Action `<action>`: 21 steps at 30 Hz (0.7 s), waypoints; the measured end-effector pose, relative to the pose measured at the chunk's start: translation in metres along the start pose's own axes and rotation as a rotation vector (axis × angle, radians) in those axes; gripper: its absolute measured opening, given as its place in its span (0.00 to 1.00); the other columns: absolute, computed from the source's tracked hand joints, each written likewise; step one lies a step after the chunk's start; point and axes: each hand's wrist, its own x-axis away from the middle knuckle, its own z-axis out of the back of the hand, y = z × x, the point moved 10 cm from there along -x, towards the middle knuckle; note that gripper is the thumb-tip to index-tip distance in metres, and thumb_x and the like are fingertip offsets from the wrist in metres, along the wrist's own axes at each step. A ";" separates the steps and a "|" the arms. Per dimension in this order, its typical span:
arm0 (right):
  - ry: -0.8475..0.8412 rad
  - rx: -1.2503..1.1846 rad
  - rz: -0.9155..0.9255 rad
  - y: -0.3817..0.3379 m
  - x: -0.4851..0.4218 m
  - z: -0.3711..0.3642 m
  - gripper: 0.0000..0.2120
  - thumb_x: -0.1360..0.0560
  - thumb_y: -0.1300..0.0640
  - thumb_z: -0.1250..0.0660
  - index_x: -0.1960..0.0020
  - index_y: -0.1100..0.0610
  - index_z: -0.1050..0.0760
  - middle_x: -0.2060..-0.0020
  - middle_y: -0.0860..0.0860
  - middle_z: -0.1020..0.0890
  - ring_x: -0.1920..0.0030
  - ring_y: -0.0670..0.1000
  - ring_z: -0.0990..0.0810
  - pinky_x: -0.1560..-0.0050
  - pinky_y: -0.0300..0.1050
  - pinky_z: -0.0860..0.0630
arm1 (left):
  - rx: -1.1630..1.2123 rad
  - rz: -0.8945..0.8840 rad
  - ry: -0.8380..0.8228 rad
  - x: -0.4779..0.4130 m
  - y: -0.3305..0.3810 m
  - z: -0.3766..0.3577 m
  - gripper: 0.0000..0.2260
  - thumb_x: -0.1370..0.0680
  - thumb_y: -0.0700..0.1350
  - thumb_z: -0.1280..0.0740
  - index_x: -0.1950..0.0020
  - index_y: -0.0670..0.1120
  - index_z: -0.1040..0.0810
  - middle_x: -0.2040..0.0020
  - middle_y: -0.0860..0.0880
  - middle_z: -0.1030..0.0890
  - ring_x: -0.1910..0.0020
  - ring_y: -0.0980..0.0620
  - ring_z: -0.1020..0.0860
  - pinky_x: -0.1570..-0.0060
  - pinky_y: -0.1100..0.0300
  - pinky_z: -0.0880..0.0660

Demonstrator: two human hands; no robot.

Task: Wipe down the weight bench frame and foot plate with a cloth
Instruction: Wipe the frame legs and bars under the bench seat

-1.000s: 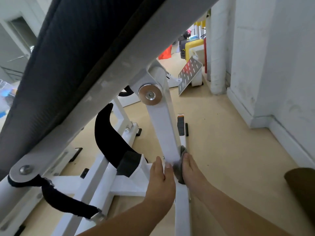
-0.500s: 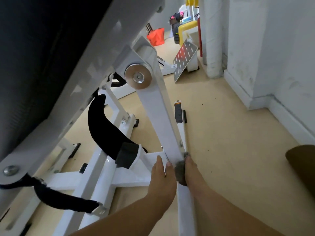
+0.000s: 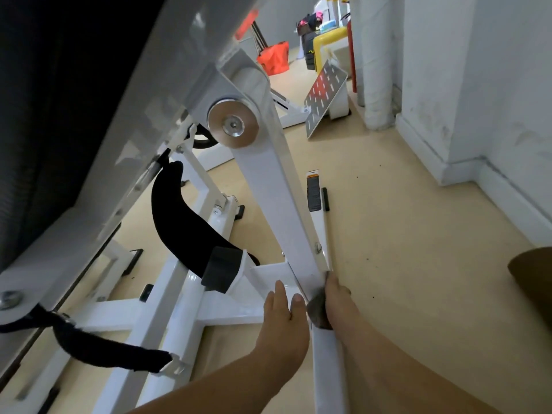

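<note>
1. Right hand (image 3: 339,301) pinches the grey cloth (image 3: 317,311) at the slanted strut (image 3: 274,204)'s foot.
2. Left hand (image 3: 283,322) rests on the crossbar (image 3: 267,272), fingers straight; brace there.
3. Wrap cloth round the joint, wipe upward, I reckon.

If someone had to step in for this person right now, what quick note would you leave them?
Left hand: open, fingers flat on the white metal bench frame, holding nothing.
Right hand: grips a small grey cloth, pressed against the foot of the slanted white strut.
Done: cannot tell which parts are already wiped.
Left: probably the rest of the frame, plus the perforated metal foot plate, which stands far off by the white wall.
</note>
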 end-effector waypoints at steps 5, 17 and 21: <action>-0.110 -0.344 -0.023 -0.038 -0.007 -0.008 0.31 0.24 0.29 0.42 0.41 0.55 0.25 0.48 0.55 0.18 0.50 0.53 0.19 0.50 0.46 0.25 | -0.087 -0.031 -0.038 0.005 0.002 0.002 0.23 0.12 0.48 0.53 0.16 0.48 0.50 0.16 0.49 0.57 0.17 0.48 0.58 0.20 0.52 0.52; -0.048 0.121 -0.046 -0.012 0.031 0.030 0.21 0.16 0.46 0.41 0.43 0.64 0.20 0.44 0.60 0.17 0.51 0.55 0.20 0.41 0.51 0.23 | -0.074 0.004 -0.112 0.007 -0.005 -0.006 0.22 0.13 0.50 0.47 0.21 0.41 0.37 0.20 0.41 0.38 0.22 0.41 0.38 0.25 0.48 0.38; -0.108 0.121 0.110 -0.049 0.068 0.043 0.16 0.18 0.48 0.36 0.54 0.58 0.17 0.56 0.56 0.14 0.56 0.54 0.16 0.52 0.46 0.20 | 0.073 0.058 -0.125 0.022 0.014 -0.009 0.17 0.12 0.52 0.49 0.28 0.50 0.28 0.38 0.54 0.28 0.42 0.54 0.29 0.39 0.59 0.34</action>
